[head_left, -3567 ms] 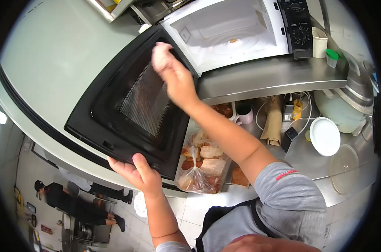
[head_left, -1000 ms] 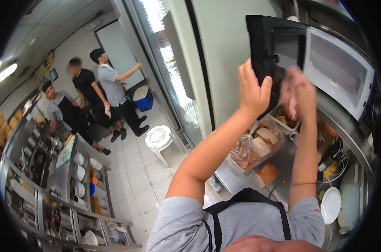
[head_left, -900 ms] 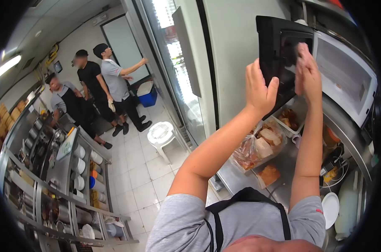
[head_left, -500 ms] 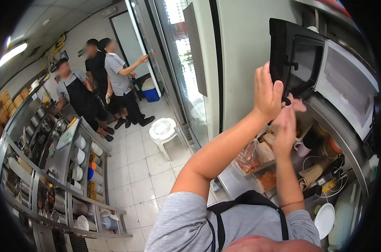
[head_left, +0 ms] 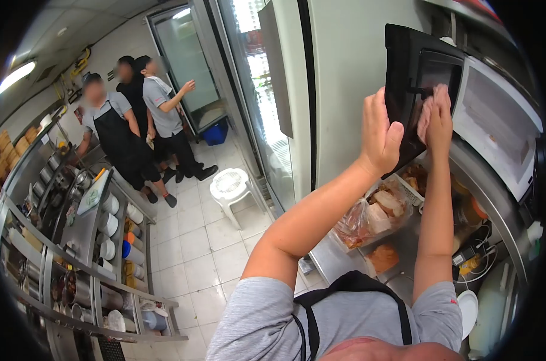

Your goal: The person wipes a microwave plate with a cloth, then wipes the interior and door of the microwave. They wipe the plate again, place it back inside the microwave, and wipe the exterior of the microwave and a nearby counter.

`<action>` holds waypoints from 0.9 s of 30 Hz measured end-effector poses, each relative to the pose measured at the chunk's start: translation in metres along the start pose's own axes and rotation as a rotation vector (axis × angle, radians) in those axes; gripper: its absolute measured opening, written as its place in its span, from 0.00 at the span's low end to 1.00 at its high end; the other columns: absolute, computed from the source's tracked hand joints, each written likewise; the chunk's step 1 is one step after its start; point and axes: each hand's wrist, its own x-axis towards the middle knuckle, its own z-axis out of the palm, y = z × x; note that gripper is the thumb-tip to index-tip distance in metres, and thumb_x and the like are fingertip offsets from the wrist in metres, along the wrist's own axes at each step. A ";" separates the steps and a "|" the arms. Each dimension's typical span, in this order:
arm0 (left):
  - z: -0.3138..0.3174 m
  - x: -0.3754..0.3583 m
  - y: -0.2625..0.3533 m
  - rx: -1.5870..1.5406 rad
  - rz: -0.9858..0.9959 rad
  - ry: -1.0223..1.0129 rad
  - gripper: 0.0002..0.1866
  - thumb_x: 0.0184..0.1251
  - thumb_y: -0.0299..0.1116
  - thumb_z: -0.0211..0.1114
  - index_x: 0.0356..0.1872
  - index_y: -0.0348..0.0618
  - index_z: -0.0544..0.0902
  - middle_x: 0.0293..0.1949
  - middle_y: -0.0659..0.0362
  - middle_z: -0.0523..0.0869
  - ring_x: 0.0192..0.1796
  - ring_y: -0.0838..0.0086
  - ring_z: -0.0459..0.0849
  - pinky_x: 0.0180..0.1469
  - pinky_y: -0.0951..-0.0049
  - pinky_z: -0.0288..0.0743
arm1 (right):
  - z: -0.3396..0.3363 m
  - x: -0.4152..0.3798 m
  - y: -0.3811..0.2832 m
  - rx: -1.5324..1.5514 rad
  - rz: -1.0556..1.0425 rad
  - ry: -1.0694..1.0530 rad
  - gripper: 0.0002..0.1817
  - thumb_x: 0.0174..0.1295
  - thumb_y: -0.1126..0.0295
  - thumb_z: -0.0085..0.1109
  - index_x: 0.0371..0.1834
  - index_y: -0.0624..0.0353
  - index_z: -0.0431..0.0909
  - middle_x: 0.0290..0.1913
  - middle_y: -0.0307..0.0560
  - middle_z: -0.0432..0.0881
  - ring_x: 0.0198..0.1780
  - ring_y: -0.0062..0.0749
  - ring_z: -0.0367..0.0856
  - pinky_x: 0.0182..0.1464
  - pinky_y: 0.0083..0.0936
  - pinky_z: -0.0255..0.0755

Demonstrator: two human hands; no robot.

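Note:
A black microwave door (head_left: 426, 72) stands swung out from the white microwave (head_left: 495, 129), whose cavity is exposed. My left hand (head_left: 381, 138) lies against the door's outer side with its fingers stretched out and the thumb apart. On the inner side, my right hand (head_left: 440, 117) presses a pink cloth (head_left: 426, 120) to the dark panel, close to the latch hook. The fingers of that hand are closed over the cloth, which is partly hidden.
Below my arms, plastic-bagged food (head_left: 378, 216) sits on a steel counter by cables (head_left: 483, 253) and a white plate (head_left: 467, 313). A white stool (head_left: 231, 186) stands on the tiles. Several co-workers (head_left: 113, 120) are at the left, near a shelving unit (head_left: 92, 265).
My right hand has moved up with the cloth from the door's lower edge onto its inner panel. My left hand stays put. One co-worker's hand has left the glass door at the back.

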 end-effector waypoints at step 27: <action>-0.002 0.003 0.008 0.093 -0.055 -0.055 0.28 0.57 0.32 0.49 0.56 0.26 0.55 0.48 0.45 0.63 0.49 0.58 0.64 0.56 0.65 0.56 | 0.034 0.066 -0.126 -0.612 -0.881 -0.323 0.15 0.57 0.73 0.46 0.49 0.57 0.72 0.53 0.42 0.71 0.55 0.27 0.66 0.54 0.23 0.59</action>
